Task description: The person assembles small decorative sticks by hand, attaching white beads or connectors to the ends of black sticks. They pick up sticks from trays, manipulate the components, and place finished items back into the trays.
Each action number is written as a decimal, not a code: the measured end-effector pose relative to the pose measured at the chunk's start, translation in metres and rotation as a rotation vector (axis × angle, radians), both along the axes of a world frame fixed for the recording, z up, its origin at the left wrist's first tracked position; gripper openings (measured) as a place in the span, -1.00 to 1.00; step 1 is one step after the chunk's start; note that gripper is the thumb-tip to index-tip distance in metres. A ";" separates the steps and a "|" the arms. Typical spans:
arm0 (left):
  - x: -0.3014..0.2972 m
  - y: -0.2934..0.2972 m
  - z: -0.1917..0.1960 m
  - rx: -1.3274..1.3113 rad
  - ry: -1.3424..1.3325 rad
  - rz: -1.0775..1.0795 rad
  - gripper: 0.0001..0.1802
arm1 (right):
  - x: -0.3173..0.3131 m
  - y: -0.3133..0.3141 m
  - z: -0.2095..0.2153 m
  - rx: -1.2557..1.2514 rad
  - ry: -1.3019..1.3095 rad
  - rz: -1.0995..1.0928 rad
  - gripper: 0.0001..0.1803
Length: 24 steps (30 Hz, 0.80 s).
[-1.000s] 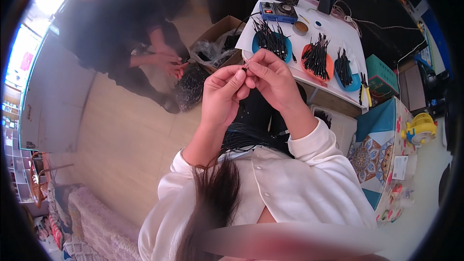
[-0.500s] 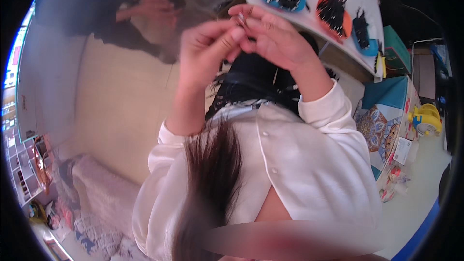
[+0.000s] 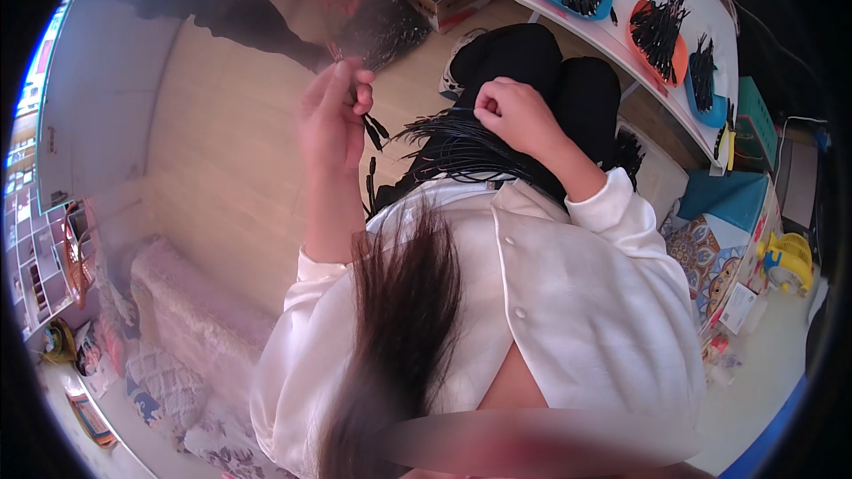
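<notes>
Black cables (image 3: 373, 129) are hanging below the left hand (image 3: 330, 115), whose fingers are pinching them. The right hand (image 3: 515, 115) is resting fisted on the cable bundle (image 3: 453, 149), its fingers curling closed.

Hands apart now (right hand (image 3: 515, 115) lowered)

Cables (image 3: 461, 146) lie on the lap, table (image 3: 710, 0) beyond.

We look down at our lap. At upper centre our left hand (image 3: 333, 120) is raised, pinching thin black cables (image 3: 373, 129) that dangle from it. Right of centre our right hand (image 3: 515, 113) is curled into a loose fist on a bundle of black cables (image 3: 453, 146) across our lap. At upper right a white table (image 3: 710, 9) holds blue and orange trays (image 3: 658, 35) of cables.
</notes>
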State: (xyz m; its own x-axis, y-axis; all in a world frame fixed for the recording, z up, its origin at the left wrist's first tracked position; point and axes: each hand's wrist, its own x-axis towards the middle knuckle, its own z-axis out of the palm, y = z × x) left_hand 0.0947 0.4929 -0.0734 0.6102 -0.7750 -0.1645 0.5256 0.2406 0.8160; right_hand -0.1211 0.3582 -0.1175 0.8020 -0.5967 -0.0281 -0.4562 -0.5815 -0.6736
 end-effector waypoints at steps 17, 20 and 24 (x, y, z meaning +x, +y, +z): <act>-0.085 -0.046 0.043 -0.177 -0.051 -0.136 -0.78 | 0.007 0.035 0.086 -0.115 -0.619 -0.188 -0.81; -0.091 -0.056 0.051 -0.193 -0.079 -0.162 -0.80 | 0.003 0.030 0.088 0.006 -0.631 -0.192 -0.83; -0.096 -0.061 0.049 -0.256 -0.168 -0.149 -0.84 | -0.016 0.008 0.096 0.202 -0.662 -0.094 -0.87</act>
